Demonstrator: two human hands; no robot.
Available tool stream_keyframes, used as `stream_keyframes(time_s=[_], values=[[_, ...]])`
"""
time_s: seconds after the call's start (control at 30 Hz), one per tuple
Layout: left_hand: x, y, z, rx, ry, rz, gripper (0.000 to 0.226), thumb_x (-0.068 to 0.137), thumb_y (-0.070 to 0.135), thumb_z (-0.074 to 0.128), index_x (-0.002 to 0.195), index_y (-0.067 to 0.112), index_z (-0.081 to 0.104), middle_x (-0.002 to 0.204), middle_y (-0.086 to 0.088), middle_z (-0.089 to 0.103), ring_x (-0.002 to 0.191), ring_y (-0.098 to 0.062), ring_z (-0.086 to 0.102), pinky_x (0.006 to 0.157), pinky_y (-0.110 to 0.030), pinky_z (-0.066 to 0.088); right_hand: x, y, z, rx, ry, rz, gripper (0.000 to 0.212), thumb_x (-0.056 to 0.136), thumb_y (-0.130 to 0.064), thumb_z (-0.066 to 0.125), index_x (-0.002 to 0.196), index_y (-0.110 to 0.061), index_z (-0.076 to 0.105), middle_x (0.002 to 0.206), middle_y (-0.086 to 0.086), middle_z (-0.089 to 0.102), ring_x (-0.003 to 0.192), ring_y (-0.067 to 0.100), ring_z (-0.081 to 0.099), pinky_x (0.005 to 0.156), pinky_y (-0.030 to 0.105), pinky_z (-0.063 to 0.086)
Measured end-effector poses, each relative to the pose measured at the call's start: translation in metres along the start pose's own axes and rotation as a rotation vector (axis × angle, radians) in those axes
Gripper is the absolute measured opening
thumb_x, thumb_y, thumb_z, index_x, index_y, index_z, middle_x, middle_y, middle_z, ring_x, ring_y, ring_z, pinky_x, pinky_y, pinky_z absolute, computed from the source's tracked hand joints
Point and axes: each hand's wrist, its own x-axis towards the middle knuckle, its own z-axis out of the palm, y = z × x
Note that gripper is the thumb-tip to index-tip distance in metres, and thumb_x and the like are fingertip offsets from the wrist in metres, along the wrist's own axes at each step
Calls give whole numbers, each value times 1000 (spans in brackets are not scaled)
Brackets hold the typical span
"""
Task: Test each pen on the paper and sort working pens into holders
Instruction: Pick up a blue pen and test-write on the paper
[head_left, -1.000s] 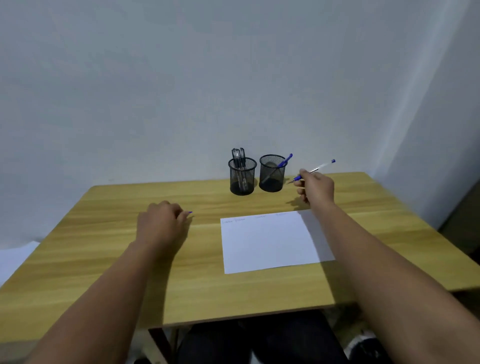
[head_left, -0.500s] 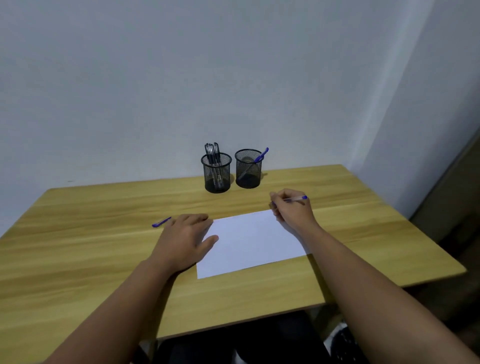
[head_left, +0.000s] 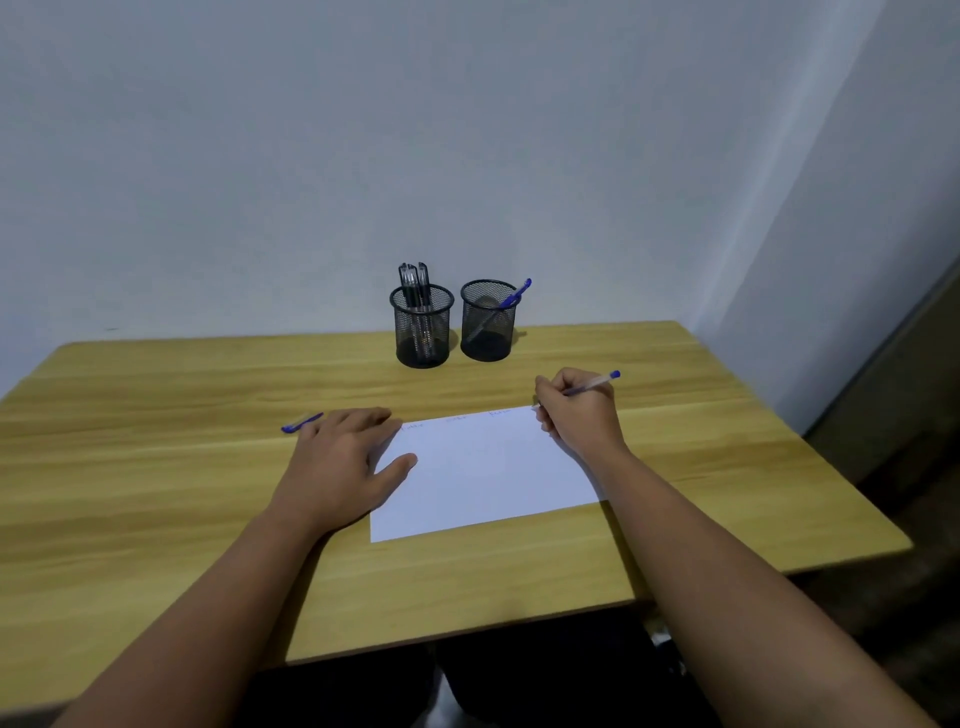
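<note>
On paper (head_left: 483, 467): flat left hand (head_left: 343, 457), pen-gripping right hand (head_left: 579, 410).

faint pen scribbles along the top edge of the paper (head_left: 483, 467) mid-frame, three little clusters, way too small and pale to read, no brand or label legible on the pens or holders either

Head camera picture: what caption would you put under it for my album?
Right hand tests a blue pen on paper steadied by left hand.
</note>
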Motion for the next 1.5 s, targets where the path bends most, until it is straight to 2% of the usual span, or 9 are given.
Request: stream_keyframes(time_s=[0.1,0.23,0.5,0.77,0.9,1.13,1.4,1.5], values=[[0,1,-1,4,1,-2,56,85,68,49,127,37,66,139,13,59,130,-16,49,102,-43,32,1,2,1,-23,-37,-24,44,98,-8,71,74,16,43,62,21,49,49,20,55,50,30,41],[0,1,-1,3,-1,-7,58,85,70,47,128,36,66,138,14,59,130,-15,49,102,-43,32,0,1,3,-93,-50,-39,41,95,-4,71,71,16,44,61,21,47,47,17,47,47,21,41],[0,0,0,4,-1,-9,58,84,70,47,127,36,67,138,14,60,130,-16,49,101,-44,32,2,6,3,-88,-38,-46,47,97,-14,75,75,16,47,60,22,54,51,23,53,47,30,42],[-1,1,-1,4,5,-6,57,84,69,47,126,36,67,136,14,61,128,-17,50,100,-45,33,6,8,2,-151,5,-57,41,97,-12,69,76,17,48,69,41,54,49,22,56,45,28,43],[-1,1,0,7,3,-4,57,84,69,47,126,35,67,137,13,61,128,-17,51,100,-46,35,4,9,1,-206,38,-82,40,97,-13,67,69,9,48,62,36,55,45,25,52,46,31,41],[-1,1,1,1,7,-7,59,84,70,47,126,35,68,136,13,61,128,-17,51,101,-46,35,4,9,-1,-237,64,-108,41,97,-15,65,69,9,44,57,34,51,39,25,47,44,28,38],[-2,0,0,-1,14,-7,59,84,70,47,126,34,68,136,13,61,128,-17,51,101,-45,35,4,8,1,-253,95,-115,43,95,-17,67,68,5,42,57,28,45,49,25,44,50,33,36],[-2,0,1,4,8,-12,59,84,70,47,127,35,67,138,14,60,130,-16,49,102,-44,34,4,8,2,-261,99,-116,41,94,-14,66,69,7,41,62,33,44,51,24,43,52,34,36]])
